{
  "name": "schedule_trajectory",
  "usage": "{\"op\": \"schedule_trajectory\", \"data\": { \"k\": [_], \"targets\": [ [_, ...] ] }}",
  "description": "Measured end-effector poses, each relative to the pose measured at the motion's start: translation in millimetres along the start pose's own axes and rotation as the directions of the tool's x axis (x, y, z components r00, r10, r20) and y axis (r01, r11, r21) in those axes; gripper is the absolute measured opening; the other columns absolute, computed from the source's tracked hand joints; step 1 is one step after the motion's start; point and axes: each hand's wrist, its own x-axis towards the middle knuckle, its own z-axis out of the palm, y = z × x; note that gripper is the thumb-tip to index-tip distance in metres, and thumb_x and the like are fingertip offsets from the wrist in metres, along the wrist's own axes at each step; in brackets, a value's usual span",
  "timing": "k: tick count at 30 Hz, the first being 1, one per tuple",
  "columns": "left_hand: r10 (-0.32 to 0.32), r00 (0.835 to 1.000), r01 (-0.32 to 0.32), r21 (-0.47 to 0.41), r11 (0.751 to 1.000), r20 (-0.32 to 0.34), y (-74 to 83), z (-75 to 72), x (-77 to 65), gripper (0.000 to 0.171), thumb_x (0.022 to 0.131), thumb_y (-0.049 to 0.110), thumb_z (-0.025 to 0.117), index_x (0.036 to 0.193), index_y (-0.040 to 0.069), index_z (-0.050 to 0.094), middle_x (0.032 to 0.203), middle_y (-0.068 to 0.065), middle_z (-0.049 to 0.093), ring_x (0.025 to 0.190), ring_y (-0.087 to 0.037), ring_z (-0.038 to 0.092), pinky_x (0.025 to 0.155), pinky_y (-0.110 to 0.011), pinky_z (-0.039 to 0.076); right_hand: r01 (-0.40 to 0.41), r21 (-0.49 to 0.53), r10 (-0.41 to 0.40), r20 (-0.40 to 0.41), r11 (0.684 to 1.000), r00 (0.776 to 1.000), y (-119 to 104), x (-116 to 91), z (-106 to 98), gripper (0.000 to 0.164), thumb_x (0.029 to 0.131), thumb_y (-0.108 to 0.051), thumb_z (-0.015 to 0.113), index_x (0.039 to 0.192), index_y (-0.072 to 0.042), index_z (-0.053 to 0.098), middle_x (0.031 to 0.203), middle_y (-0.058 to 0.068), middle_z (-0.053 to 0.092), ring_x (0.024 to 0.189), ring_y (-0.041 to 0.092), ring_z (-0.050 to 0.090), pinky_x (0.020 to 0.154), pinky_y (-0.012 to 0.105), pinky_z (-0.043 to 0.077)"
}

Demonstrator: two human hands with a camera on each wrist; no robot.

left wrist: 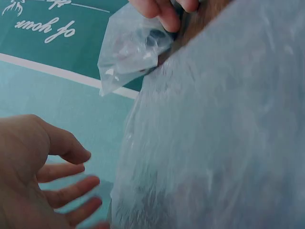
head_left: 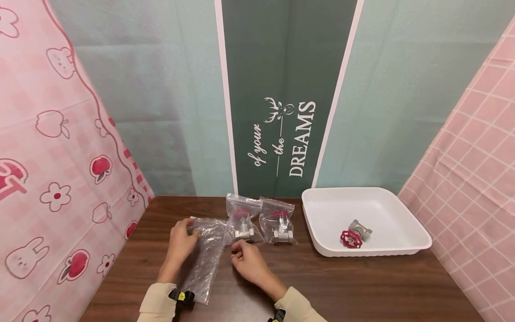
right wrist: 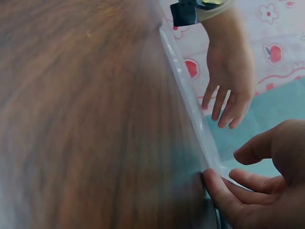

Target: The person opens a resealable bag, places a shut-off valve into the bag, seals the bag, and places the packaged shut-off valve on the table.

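A brown bench (head_left: 354, 281) carries everything, its far edge running along the green cloth (head_left: 161, 112). A large flat clear bag (head_left: 208, 257) lies on its left half, stretching from near the far edge toward the near edge. The far right corner of that bag meets a small bag (head_left: 248, 204) with a red-handled valve inside; another small bag (head_left: 267, 222) with a like valve stands just right of it. A white tray (head_left: 330, 214) fills the far right corner, a loose valve (head_left: 360, 231) lying in it near the front wall. Brown wood shows between the right hand (head_left: 250, 261) and the tray, and from the flat bag to the bench's left edge.

The left hand (head_left: 182, 242) is relaxed, thumb well apart from the fingers, gripping nothing above the flat bag's far left corner. The right hand is loosely bent, thumb apart, just before the first small bag; whether it touches that bag I cannot tell.
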Motion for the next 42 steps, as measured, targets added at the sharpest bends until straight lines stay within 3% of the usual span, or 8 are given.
{"op": "schedule_trajectory", "data": {
  "k": [8,11,15,21,27,34,37,42],
  "targets": [
    [-0.129,0.991,0.127,0.034,0.991,0.034,-5.2,-7.6,-3.3,0.056,0.092,0.008,0.063,0.143,-0.013,0.051,0.141,-0.04,0.051,0.134,-0.056,0.046,0.113,-0.066,0.038,-0.035,0.028,0.035,0.001,0.999,0.999,-1,5,11,0.026,0.09,-0.001,0.071,0.115,0.005,0.065,0.114,0.021,0.075,0.082,0.009,0.068,0.075,0.022,0.056],
    [-0.153,0.988,0.153,0.008,0.988,0.034,-5.7,-8.4,-4.0,0.06,0.092,0.008,0.064,0.144,-0.015,0.048,0.137,-0.041,0.053,0.132,-0.055,0.049,0.112,-0.065,0.041,-0.04,0.038,0.04,-0.004,0.998,0.999,1,6,12,0.026,0.09,0.0,0.071,0.115,0.005,0.064,0.114,0.021,0.075,0.082,0.008,0.067,0.076,0.022,0.056],
    [-0.209,0.977,0.211,-0.035,0.977,0.04,-7.1,-10.9,-3.8,0.063,0.092,0.012,0.067,0.145,-0.015,0.045,0.124,-0.036,0.064,0.117,-0.049,0.061,0.101,-0.059,0.049,-0.029,0.058,0.03,-0.012,0.998,0.999,3,7,14,0.025,0.09,0.001,0.071,0.114,0.006,0.064,0.112,0.02,0.074,0.082,0.008,0.066,0.075,0.022,0.056],
    [-0.28,0.958,0.286,-0.116,0.951,0.065,-11.5,-19.1,-2.2,0.052,0.096,0.017,0.068,0.138,-0.012,0.055,0.095,-0.015,0.071,0.08,-0.022,0.066,0.072,-0.032,0.051,-0.025,0.077,0.026,-0.008,0.997,1.0,5,8,15,0.023,0.091,0.002,0.072,0.112,0.006,0.065,0.109,0.018,0.074,0.082,0.013,0.068,0.076,0.022,0.056],
    [-0.233,0.964,0.259,-0.273,0.927,0.124,-16.9,-25.4,-2.8,0.032,0.102,0.016,0.069,0.119,-0.011,0.067,0.089,-0.008,0.071,0.071,-0.01,0.062,0.064,-0.026,0.053,-0.034,0.097,0.035,-0.016,0.995,0.999,5,8,15,0.023,0.091,0.003,0.072,0.112,0.006,0.065,0.108,0.019,0.074,0.082,0.016,0.069,0.076,0.022,0.058],
    [-0.139,0.952,0.273,-0.551,0.789,0.274,-24.1,-27.7,-6.5,0.019,0.107,0.009,0.061,0.111,-0.009,0.061,0.093,-0.007,0.08,0.081,-0.013,0.078,0.073,-0.03,0.064,-0.057,0.123,0.059,-0.014,0.991,0.998,4,7,16,0.023,0.093,-0.001,0.073,0.113,0.005,0.064,0.108,0.019,0.075,0.083,0.016,0.071,0.075,0.021,0.056],
    [-0.072,0.953,0.239,-0.586,0.774,0.294,-26.6,-29.5,-7.6,0.019,0.108,0.009,0.059,0.112,-0.009,0.061,0.093,-0.003,0.08,0.084,-0.013,0.078,0.075,-0.03,0.063,-0.032,0.135,0.036,-0.027,0.99,0.999,4,7,17,0.024,0.094,-0.002,0.075,0.113,0.006,0.064,0.105,0.02,0.076,0.081,0.018,0.071,0.074,0.021,0.057],
    [-0.025,0.962,0.181,-0.57,0.801,0.271,-30.1,-34.5,-8.0,0.02,0.106,0.011,0.062,0.113,-0.008,0.064,0.091,0.007,0.075,0.084,-0.008,0.072,0.077,-0.026,0.059,-0.025,0.141,0.029,-0.028,0.99,0.999,5,8,16,0.026,0.095,-0.007,0.077,0.113,0.007,0.064,0.104,0.019,0.077,0.079,0.017,0.071,0.073,0.021,0.057]
  ]
}}
